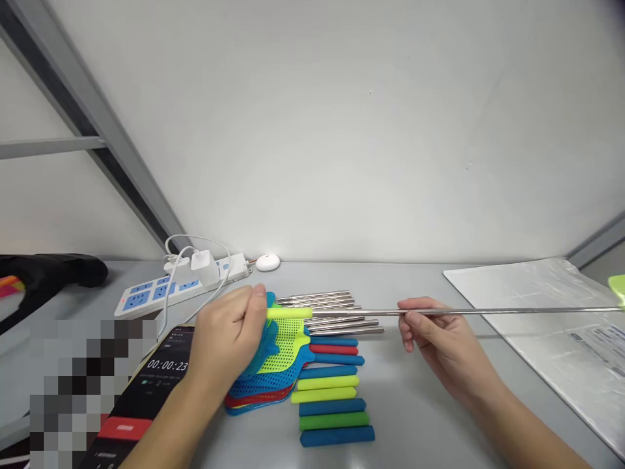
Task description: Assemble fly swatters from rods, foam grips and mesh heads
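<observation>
In the head view, an extended fly swatter (439, 312) is held level above the grey table (415, 404). Its yellow-green handle end is gripped in the closed fingers of the left hand (229, 339), while its thin metal rod is pinched lightly between fingertips of the right hand (434, 339). Directly below the rod lies a pile of collapsed swatters (312, 365) with blue, green, red and yellow grips. Behind the pile a power strip (180, 283) is seen; left of the pile a phone (146, 391) shows a timer.

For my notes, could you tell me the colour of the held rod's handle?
Yellow-green handle, head view.
</observation>
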Action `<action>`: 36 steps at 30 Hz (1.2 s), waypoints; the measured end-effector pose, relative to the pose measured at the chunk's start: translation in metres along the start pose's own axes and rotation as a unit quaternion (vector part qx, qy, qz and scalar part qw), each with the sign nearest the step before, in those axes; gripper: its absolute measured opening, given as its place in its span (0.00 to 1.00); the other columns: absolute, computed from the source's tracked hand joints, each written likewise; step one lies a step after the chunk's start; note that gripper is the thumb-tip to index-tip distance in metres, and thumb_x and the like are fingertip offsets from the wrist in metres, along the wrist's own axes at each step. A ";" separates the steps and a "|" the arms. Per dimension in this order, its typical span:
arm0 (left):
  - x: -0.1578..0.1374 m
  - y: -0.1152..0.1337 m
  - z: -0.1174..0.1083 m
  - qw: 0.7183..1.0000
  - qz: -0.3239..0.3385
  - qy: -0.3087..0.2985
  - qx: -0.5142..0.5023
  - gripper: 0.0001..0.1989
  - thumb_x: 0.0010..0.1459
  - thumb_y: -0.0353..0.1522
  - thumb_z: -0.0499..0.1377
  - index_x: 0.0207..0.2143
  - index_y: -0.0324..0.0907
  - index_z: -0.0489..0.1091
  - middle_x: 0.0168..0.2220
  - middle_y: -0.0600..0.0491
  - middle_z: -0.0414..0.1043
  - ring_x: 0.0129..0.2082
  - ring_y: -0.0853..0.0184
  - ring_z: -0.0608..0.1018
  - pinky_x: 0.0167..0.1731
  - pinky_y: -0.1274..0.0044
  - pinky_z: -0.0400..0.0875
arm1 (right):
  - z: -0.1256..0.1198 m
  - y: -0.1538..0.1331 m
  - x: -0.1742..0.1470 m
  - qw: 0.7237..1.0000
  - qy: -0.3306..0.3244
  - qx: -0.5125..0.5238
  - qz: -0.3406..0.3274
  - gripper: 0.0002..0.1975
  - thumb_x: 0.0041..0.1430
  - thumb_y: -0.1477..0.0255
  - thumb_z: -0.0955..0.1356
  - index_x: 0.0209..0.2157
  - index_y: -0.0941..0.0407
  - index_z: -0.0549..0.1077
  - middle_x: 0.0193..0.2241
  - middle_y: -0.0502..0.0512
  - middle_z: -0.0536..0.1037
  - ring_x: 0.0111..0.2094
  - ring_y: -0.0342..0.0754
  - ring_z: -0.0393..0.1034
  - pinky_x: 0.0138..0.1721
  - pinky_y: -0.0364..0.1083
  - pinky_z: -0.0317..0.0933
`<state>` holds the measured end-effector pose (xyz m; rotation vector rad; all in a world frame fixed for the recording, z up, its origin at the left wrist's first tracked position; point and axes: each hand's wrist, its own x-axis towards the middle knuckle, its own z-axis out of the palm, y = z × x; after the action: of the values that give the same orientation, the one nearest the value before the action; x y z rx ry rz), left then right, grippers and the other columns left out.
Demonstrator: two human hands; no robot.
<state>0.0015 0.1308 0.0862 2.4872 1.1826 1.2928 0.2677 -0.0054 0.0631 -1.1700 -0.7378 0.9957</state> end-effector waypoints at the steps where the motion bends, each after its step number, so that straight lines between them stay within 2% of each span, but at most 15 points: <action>1: 0.001 -0.004 -0.002 1.000 -0.001 0.009 0.003 0.21 0.66 0.32 0.49 0.19 0.44 0.47 0.18 0.59 0.48 0.19 0.71 0.58 0.23 0.73 0.52 | -0.001 -0.001 0.001 1.000 0.009 0.005 -0.003 0.11 0.50 0.63 0.76 0.35 0.53 0.80 0.22 0.50 0.73 0.24 0.42 0.65 0.25 0.42 0.62; 5: 0.006 -0.015 -0.009 0.999 -0.012 0.028 0.023 0.21 0.65 0.32 0.50 0.18 0.44 0.50 0.18 0.58 0.51 0.19 0.70 0.60 0.25 0.73 0.53 | -0.006 -0.007 0.006 0.999 0.039 0.027 -0.003 0.11 0.48 0.64 0.77 0.34 0.53 0.80 0.22 0.50 0.73 0.23 0.40 0.64 0.24 0.40 0.63; 9: 0.008 -0.018 -0.012 0.997 -0.047 0.046 0.041 0.22 0.65 0.33 0.50 0.17 0.44 0.49 0.17 0.58 0.48 0.19 0.70 0.59 0.24 0.73 0.53 | -0.011 -0.011 0.008 0.997 0.061 0.053 -0.002 0.10 0.48 0.64 0.77 0.31 0.53 0.79 0.22 0.49 0.73 0.22 0.39 0.64 0.22 0.39 0.62; 19: 0.000 0.001 0.002 0.987 -0.134 0.088 -0.034 0.22 0.64 0.35 0.51 0.16 0.44 0.51 0.17 0.59 0.49 0.18 0.71 0.58 0.21 0.75 0.54 | -0.014 -0.003 0.012 0.999 0.032 0.035 -0.017 0.09 0.49 0.64 0.77 0.29 0.53 0.78 0.22 0.50 0.74 0.22 0.40 0.65 0.21 0.39 0.61; 25: -0.003 0.004 0.004 0.988 -0.131 0.070 -0.046 0.22 0.64 0.36 0.50 0.17 0.43 0.50 0.17 0.59 0.49 0.18 0.72 0.58 0.21 0.76 0.54 | -0.011 -0.001 0.010 0.998 0.043 0.024 -0.035 0.09 0.50 0.63 0.76 0.29 0.53 0.78 0.21 0.50 0.74 0.21 0.40 0.65 0.20 0.39 0.60; 31: -0.011 0.020 0.016 0.994 -0.074 -0.015 -0.078 0.22 0.66 0.35 0.48 0.19 0.43 0.45 0.18 0.59 0.47 0.19 0.72 0.57 0.22 0.76 0.52 | -0.003 0.010 0.004 0.999 0.017 -0.024 -0.036 0.09 0.51 0.63 0.76 0.31 0.53 0.78 0.22 0.52 0.77 0.22 0.41 0.67 0.24 0.41 0.63; 36: -0.029 0.041 0.033 0.985 -0.056 -0.129 -0.095 0.21 0.68 0.37 0.45 0.21 0.43 0.47 0.18 0.59 0.51 0.20 0.71 0.59 0.23 0.76 0.53 | 0.008 0.015 -0.003 0.997 -0.007 -0.057 -0.060 0.08 0.50 0.64 0.76 0.30 0.52 0.79 0.25 0.51 0.77 0.24 0.43 0.69 0.24 0.42 0.63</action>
<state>0.0407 0.0909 0.0633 2.3272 1.0663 0.9691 0.2560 -0.0038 0.0507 -1.2040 -0.8754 0.8723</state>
